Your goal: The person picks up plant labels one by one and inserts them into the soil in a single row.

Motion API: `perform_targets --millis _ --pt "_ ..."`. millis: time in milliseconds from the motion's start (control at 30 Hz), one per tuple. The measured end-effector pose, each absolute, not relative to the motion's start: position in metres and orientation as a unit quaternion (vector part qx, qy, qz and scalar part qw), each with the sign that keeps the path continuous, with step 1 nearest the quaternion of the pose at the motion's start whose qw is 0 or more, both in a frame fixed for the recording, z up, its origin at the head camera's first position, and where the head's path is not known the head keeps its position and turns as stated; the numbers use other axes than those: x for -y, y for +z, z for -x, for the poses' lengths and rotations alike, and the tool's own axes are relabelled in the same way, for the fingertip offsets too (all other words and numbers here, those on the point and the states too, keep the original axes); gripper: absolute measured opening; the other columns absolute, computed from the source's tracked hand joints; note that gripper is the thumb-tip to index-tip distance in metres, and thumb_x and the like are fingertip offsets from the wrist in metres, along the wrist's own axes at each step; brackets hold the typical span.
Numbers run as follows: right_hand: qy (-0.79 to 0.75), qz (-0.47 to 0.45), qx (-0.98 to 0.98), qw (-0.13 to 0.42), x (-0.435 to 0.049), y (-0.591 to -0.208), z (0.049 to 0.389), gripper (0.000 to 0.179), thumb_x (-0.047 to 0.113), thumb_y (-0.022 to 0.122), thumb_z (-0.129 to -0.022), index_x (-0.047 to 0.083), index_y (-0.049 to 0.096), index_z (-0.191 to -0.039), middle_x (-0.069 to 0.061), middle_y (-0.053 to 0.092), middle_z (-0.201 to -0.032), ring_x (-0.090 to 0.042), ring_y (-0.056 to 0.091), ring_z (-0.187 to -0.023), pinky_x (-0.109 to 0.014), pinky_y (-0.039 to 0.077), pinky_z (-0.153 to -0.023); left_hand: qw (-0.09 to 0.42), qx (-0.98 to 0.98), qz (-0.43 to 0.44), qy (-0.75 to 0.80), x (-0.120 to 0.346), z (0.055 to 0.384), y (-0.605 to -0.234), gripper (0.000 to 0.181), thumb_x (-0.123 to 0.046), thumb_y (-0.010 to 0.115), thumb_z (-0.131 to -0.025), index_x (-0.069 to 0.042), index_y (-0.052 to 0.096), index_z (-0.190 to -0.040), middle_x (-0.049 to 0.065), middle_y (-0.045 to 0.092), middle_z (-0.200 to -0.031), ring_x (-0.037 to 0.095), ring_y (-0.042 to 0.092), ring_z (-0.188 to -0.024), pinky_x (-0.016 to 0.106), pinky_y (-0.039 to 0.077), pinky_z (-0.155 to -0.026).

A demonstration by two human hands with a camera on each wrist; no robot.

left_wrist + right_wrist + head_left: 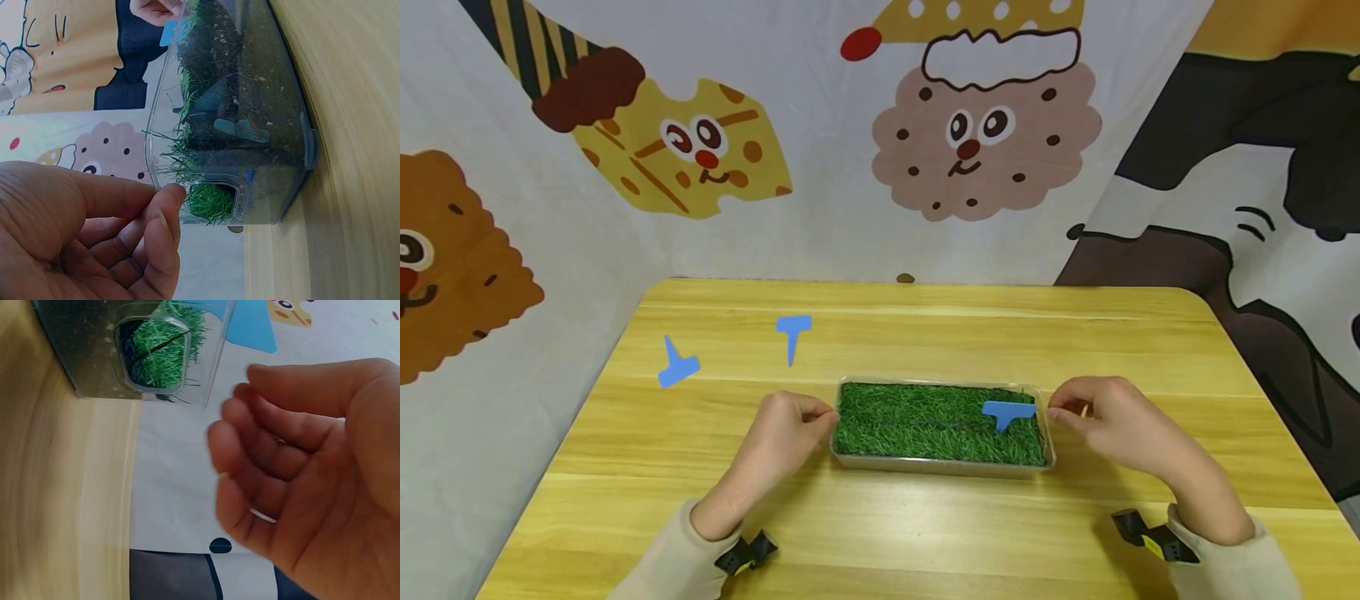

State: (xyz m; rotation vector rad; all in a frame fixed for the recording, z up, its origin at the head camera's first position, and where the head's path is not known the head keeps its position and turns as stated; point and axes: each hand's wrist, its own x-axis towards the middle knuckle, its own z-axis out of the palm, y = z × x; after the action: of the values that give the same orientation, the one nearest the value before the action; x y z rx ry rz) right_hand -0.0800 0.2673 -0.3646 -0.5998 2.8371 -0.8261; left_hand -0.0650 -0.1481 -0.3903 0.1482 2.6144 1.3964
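A clear plastic box, filled with green grass over dark soil, lies lengthwise on the table. My left hand pinches the rim at its left end between thumb and fingertips, close by a rounded opening in the end wall. Off the right end, my right hand hovers with loosely bent fingers; the right wrist view shows nothing in it and a gap to the box wall. Near that end a blue T-shaped plant label stands in the grass with its wide head up.
Two more blue T-shaped plant labels lie on the table, one label behind the box's left end and another label farther left. A cloth printed with cartoon biscuits hangs behind the table's back edge.
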Motion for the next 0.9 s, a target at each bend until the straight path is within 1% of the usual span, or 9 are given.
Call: perform_targets --millis 100,233,467,667,767,833,900 --pt "-0.272 0.187 -0.936 0.122 -0.268 -0.367 0.082 0.01 0.011 0.072 -0.1 0.017 0.076 -0.093 0.009 0.065 -0.08 -0.007 0.054 -0.068 -0.028 0.045 -0.058 0.088 -0.877 -0.052 0.47 0.149 0.065 -0.39 0.028 -0.003 0.071 -0.097 -0.013 0.078 -0.072 0.007 0.066 -0.062 0.008 0.039 -0.047 0.017 0.031 -0.045" --pt "-0.271 0.182 -0.932 0.158 -0.267 -0.369 0.082 0.012 0.013 0.069 -0.102 0.015 0.076 -0.093 0.01 0.064 -0.078 -0.008 0.052 -0.064 -0.028 0.044 -0.056 0.089 -0.875 -0.057 0.472 0.149 0.065 -0.39 0.026 -0.002 0.071 -0.096 -0.012 0.079 -0.074 0.006 0.067 -0.063 0.008 0.038 -0.047 0.017 0.032 -0.045" --pt "-0.279 0.192 -0.927 0.161 -0.266 -0.368 0.084 0.015 0.01 0.067 -0.103 0.016 0.076 -0.093 0.01 0.063 -0.075 -0.007 0.05 -0.062 -0.028 0.042 -0.056 0.087 -0.879 -0.076 0.462 0.151 0.066 -0.389 0.022 -0.001 0.071 -0.096 -0.01 0.081 -0.079 0.005 0.065 -0.062 0.005 0.036 -0.047 0.018 0.031 -0.046" --pt "-0.287 0.186 -0.924 0.171 -0.266 -0.368 0.085 0.015 0.01 0.066 -0.103 0.016 0.076 -0.094 0.006 0.064 -0.076 -0.007 0.05 -0.062 -0.028 0.042 -0.056 0.09 -0.886 -0.092 0.445 0.156 0.069 -0.384 0.017 -0.006 0.07 -0.1 -0.01 0.083 -0.09 0.002 0.064 -0.063 0.006 0.036 -0.048 0.02 0.032 -0.046" --pt "-0.292 0.185 -0.922 0.174 -0.266 -0.369 0.085 0.014 0.01 0.066 -0.103 0.015 0.075 -0.093 0.005 0.063 -0.075 -0.007 0.049 -0.061 -0.028 0.041 -0.055 0.071 -0.895 -0.106 0.427 0.161 0.071 -0.381 0.014 -0.011 0.069 -0.101 -0.009 0.083 -0.098 0.001 0.068 -0.071 0.007 0.043 -0.051 0.023 0.039 -0.048" --pt "-0.295 0.185 -0.921 0.174 -0.266 -0.369 0.084 0.014 0.009 0.066 -0.103 0.014 0.075 -0.093 0.004 0.063 -0.074 -0.007 0.048 -0.06 -0.027 0.041 -0.055 0.047 -0.901 -0.125 0.414 0.165 0.074 -0.378 0.013 -0.012 0.07 -0.101 -0.008 0.082 -0.103 0.001 0.072 -0.08 0.008 0.05 -0.055 0.026 0.044 -0.05" --pt "-0.298 0.185 -0.92 0.173 -0.266 -0.369 0.085 0.014 0.009 0.066 -0.103 0.014 0.075 -0.093 0.004 0.063 -0.074 -0.007 0.048 -0.06 -0.027 0.041 -0.055 0.01 -0.904 -0.147 0.4 0.17 0.079 -0.376 0.012 -0.012 0.071 -0.101 -0.008 0.082 -0.106 0.001 0.075 -0.092 0.009 0.058 -0.064 0.028 0.05 -0.056"
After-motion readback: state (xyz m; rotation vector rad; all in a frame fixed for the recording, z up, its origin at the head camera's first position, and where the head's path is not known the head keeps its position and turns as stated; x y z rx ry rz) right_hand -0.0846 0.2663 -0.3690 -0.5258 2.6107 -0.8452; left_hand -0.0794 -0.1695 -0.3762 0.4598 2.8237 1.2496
